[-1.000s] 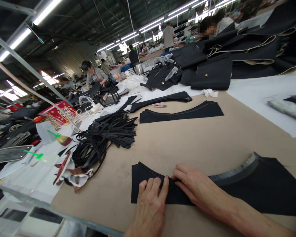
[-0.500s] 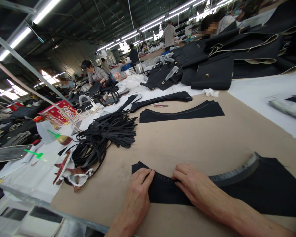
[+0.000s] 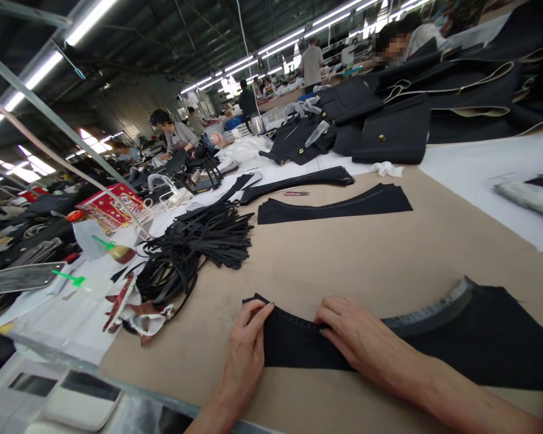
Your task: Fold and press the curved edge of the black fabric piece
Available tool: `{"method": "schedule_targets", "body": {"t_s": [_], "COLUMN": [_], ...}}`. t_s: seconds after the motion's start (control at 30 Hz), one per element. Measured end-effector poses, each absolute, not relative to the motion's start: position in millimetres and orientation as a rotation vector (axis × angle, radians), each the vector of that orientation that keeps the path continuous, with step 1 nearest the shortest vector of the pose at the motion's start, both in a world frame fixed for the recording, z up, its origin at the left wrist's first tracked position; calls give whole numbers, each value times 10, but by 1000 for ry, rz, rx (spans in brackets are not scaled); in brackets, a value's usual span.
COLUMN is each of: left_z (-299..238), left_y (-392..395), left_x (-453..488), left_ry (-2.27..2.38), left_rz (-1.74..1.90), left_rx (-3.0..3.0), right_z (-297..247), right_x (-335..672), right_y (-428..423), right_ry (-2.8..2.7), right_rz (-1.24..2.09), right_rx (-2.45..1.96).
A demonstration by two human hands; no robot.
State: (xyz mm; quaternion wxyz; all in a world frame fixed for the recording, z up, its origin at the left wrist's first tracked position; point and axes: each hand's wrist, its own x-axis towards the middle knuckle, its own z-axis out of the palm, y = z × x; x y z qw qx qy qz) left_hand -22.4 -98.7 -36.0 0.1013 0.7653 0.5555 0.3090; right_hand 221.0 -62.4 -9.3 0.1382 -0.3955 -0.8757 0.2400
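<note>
Left hand: fingertips at the left end of a long black flat fabric-like panel with a concave upper edge. Fingers bent and close together, narrow grip, touching the upper edge near the corner. Can't tell if it's pinching the edge or only pressing it.

Right hand: on the same panel, farther right along the curve, forearm across the panel. Fingers curled, fingertips and thumb near each other at the edge, gap narrow. Pinch or press: can't tell, contact partly hidden.

Panel lies flat at the near side of a tan sheet-like work surface, running out toward the right picture border. Right of the right hand, a dull grey band follows the curve. Between the hands, the edge shows a row of small marks.

Beyond it on the tan surface: a smaller black curved panel, then small pink-handled snips, then a stack of slim black curved pieces. Left: a tangled bundle of thin black straps, with a crumpled red-and-white wrapper just nearer. Far left: a squeeze bottle with green spout and amber contents. Back right: black bag with gold-coloured clasp.
</note>
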Motion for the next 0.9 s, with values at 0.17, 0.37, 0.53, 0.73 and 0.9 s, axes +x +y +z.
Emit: {"method": "schedule_targets", "body": {"t_s": [0.17,0.37,0.53,0.73,0.9], "left_z": [-400,-351,-181,-178,-187], "left_y": [-987,-971,-990,-1002,-957], "left_x": [-240,-368,-179,392,481], "left_ry": [1587,1437,1611,1443,1420], "left_rz": [835,729,990,750,708], "left_rx": [2455,2623,2543,2289,2169], "right_z": [-123,-91,-89,-166,-114], "right_x": [2217,2199,2186,2187,2304], "right_y": [-623,-626,-643,-661,-642], "right_ry": [-2534,-2561,-2561,-2536,-2501], "right_rz": [674,638,620,599,710], "right_rx": [-1128,-1125,-1114,-1132,-1136]}}
